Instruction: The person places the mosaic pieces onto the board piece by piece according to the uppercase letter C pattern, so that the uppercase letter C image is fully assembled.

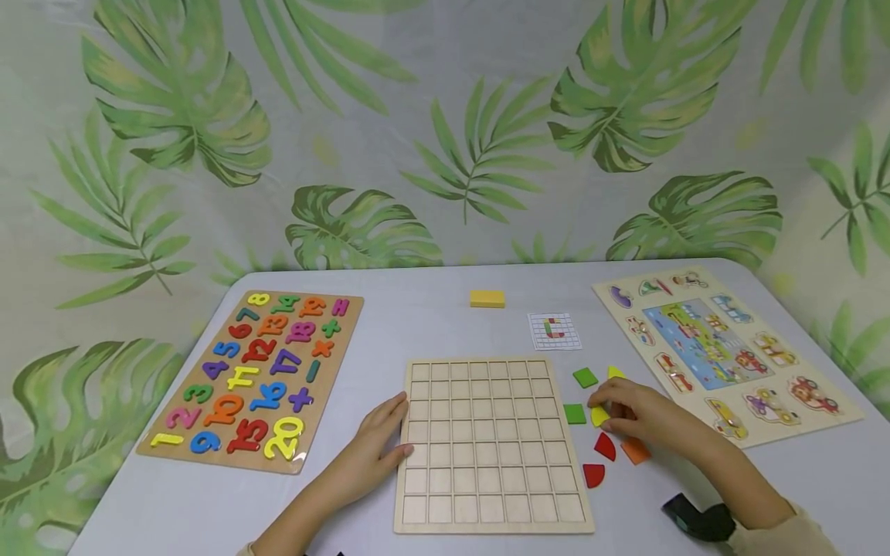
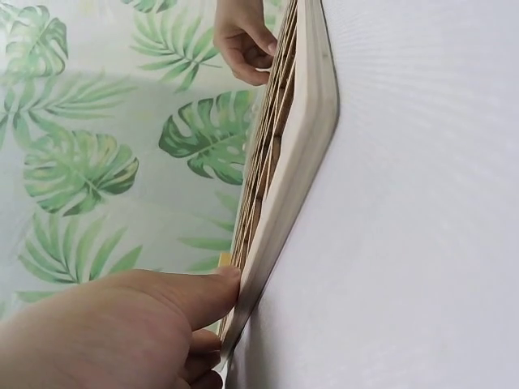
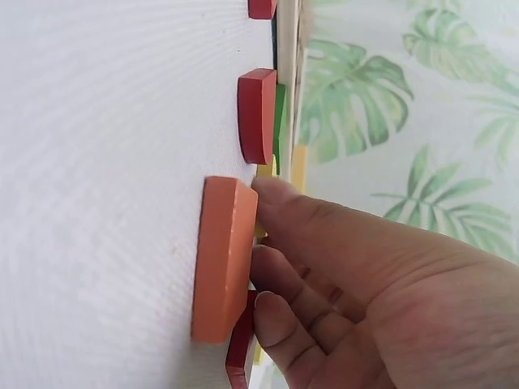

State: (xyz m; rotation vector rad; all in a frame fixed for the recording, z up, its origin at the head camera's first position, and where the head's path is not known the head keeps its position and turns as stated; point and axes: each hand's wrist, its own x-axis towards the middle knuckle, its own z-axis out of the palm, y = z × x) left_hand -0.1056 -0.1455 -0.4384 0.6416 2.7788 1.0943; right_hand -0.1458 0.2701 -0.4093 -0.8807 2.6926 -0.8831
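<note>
A wooden grid board (image 1: 494, 523) lies flat in front of me, its square cells bare. Along its left edge rests my left hand (image 1: 371, 448), fingers extended and the thumb (image 2: 215, 296) touching the rim. To the right of the board, my right hand (image 1: 643, 417) pinches a yellow piece (image 1: 599, 417) at table level, partly covered by the fingers. Around that hand lie green squares (image 1: 574, 414), red quarter-circle pieces (image 1: 594, 475), an orange piece (image 1: 636, 450) and another yellow piece (image 1: 615, 372). The right wrist view shows the orange piece (image 3: 223, 259) close to the thumb.
A pattern card (image 1: 554, 331) and a yellow block (image 1: 487, 299) lie beyond the board. A number puzzle (image 1: 306, 457) is on the left, a picture puzzle (image 1: 758, 425) on the right. A black device (image 1: 698, 519) sits by the right wrist. Behind hangs a leaf-print cloth (image 1: 487, 170).
</note>
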